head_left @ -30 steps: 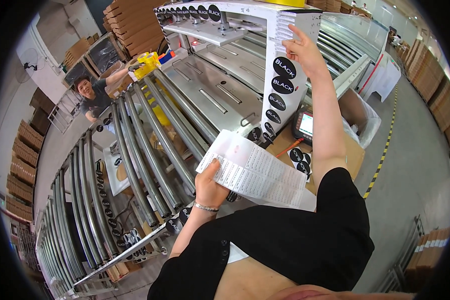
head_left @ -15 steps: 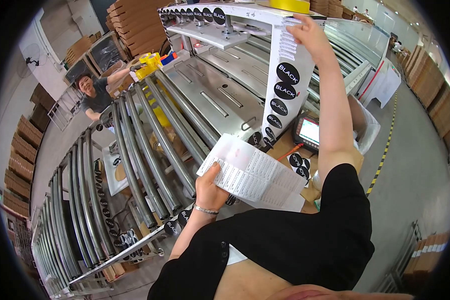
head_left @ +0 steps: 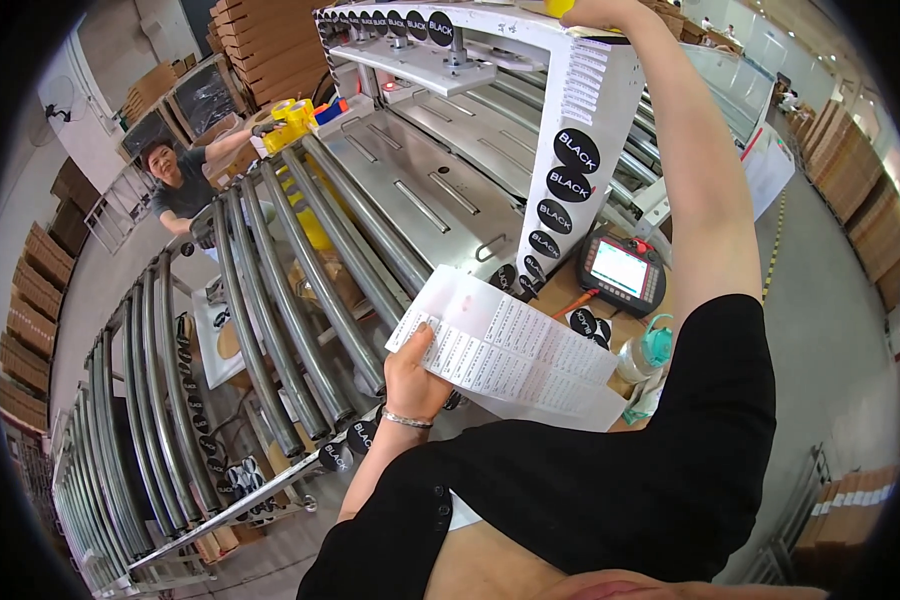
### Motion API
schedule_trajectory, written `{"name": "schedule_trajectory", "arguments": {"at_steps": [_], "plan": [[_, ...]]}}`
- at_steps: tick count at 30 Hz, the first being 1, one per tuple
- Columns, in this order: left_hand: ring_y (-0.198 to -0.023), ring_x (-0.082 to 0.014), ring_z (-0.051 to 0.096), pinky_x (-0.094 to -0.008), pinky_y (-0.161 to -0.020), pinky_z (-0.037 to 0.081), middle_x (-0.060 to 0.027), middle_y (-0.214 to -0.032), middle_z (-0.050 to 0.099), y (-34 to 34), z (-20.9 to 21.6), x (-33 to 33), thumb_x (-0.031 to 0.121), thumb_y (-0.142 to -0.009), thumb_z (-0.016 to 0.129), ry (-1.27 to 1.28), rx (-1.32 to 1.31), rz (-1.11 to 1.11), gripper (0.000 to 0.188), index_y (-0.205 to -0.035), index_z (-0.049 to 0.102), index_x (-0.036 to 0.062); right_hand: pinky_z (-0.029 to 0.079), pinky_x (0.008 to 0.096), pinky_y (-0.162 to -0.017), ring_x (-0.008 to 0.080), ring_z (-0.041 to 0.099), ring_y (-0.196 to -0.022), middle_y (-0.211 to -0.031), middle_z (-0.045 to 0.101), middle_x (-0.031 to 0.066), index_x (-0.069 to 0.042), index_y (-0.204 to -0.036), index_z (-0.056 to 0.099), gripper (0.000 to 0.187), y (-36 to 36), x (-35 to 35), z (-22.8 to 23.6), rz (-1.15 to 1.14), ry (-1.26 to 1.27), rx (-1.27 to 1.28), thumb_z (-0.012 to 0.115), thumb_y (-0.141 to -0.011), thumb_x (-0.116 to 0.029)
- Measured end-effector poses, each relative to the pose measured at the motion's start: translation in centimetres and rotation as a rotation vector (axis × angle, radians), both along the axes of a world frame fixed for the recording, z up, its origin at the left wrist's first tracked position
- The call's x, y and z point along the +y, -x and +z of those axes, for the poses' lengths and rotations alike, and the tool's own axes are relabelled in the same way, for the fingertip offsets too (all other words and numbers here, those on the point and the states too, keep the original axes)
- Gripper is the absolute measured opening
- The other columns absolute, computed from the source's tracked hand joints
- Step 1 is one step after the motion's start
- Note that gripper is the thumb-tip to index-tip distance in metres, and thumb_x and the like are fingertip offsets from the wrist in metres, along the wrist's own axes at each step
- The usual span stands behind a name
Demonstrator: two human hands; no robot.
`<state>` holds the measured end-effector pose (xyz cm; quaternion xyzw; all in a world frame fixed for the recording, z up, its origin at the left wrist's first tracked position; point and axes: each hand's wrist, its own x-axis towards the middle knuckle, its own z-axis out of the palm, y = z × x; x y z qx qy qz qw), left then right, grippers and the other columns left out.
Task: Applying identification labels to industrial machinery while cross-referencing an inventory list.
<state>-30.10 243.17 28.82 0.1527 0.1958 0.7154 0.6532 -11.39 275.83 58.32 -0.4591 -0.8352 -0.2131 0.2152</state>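
My left hand is closed on the left edge of a white label sheet, thumb on top. Printed rows cover most of the sheet, and it is held tilted in front of my chest. My right hand is stretched far up to the top corner of the white machine frame, right beside a yellow tape roll. The picture's upper edge cuts off that hand and the roll, so its grip is unclear. A column of small white labels runs down the frame's post below it.
A roller conveyor leads to a metal plate bed. On the right are a handheld control panel and a bottle with a teal lid. A co-worker reaches toward yellow tape rolls. Stacked cardboard stands behind.
My right hand has moved up from the labels on the post to the frame's top by the tape roll. More of the control panel and the bottle now show. The left hand keeps the sheet.
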Motion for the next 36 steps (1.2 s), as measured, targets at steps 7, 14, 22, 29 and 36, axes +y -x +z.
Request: {"name": "schedule_trajectory", "arguments": {"at_steps": [7, 14, 22, 29, 36], "plan": [[-0.107, -0.0301, 0.05, -0.0405, -0.092, 0.039, -0.0181, -0.116, 0.05, -0.1, 0.0, 0.4, 0.009, -0.087, 0.04, -0.009, -0.018, 0.004, 0.037, -0.119, 0.04, -0.0081, 0.049, 0.0372, -0.07, 0.0308, 0.061, -0.081, -0.08, 0.063, 0.0187, -0.005, -0.083, 0.064, 0.031, -1.2, -0.4, 0.2, 0.641, 0.055, -0.001, 0.066, -0.056, -0.02], [-0.107, -0.0302, 0.05, -0.0403, -0.092, 0.039, -0.0181, -0.117, 0.05, -0.2, 0.5, 0.1, 0.009, -0.087, 0.04, -0.037, -0.015, 0.02, 0.037, -0.119, 0.04, -0.0081, 0.048, 0.0418, -0.068, 0.0319, 0.06, -0.078, -0.079, 0.063, 0.0162, -0.005, -0.082, 0.062, 0.023, 1.9, -5.1, -0.9, -0.138, -0.251, -0.056, 0.061, -0.065, -0.02], [-0.108, -0.0296, 0.05, -0.0396, -0.093, 0.039, -0.0176, -0.116, 0.051, 1.5, 2.6, 0.3, 0.011, -0.086, 0.043, -0.144, 0.002, 0.054, 0.038, -0.119, 0.041, -0.0077, 0.044, 0.0229, -0.074, 0.0083, 0.053, -0.083, -0.091, 0.058, 0.0034, -0.003, -0.109, 0.053, 0.031, 1.7, -15.9, -11.7, 0.848, 1.026, 0.33, 0.058, -0.078, -0.003], [-0.109, -0.0297, 0.05, -0.0405, -0.094, 0.039, -0.018, -0.119, 0.049, 3.2, 3.2, -0.9, 0.013, -0.088, 0.04, -0.204, -0.066, -0.081, 0.039, -0.121, 0.039, -0.0063, 0.046, 0.0227, -0.077, 0.0092, 0.056, -0.086, -0.093, 0.06, 0.0052, 0.002, -0.101, 0.057, 0.023, 3.0, -23.1, -16.4, 0.817, 1.303, 0.543, 0.057, -0.078, 0.004], [-0.112, -0.0305, 0.047, -0.0416, -0.096, 0.037, -0.0187, -0.122, 0.046, 4.1, 3.7, -3.0, 0.017, -0.089, 0.036, -0.163, -0.124, -0.163, 0.042, -0.124, 0.036, -0.0063, 0.047, 0.0208, -0.071, 0.0082, 0.058, -0.08, -0.086, 0.062, 0.0051, 0.002, -0.093, 0.061, 0.017, 4.5, -26.6, -15.5, 0.668, 1.222, 0.622, 0.06, -0.076, 0.005]]}}
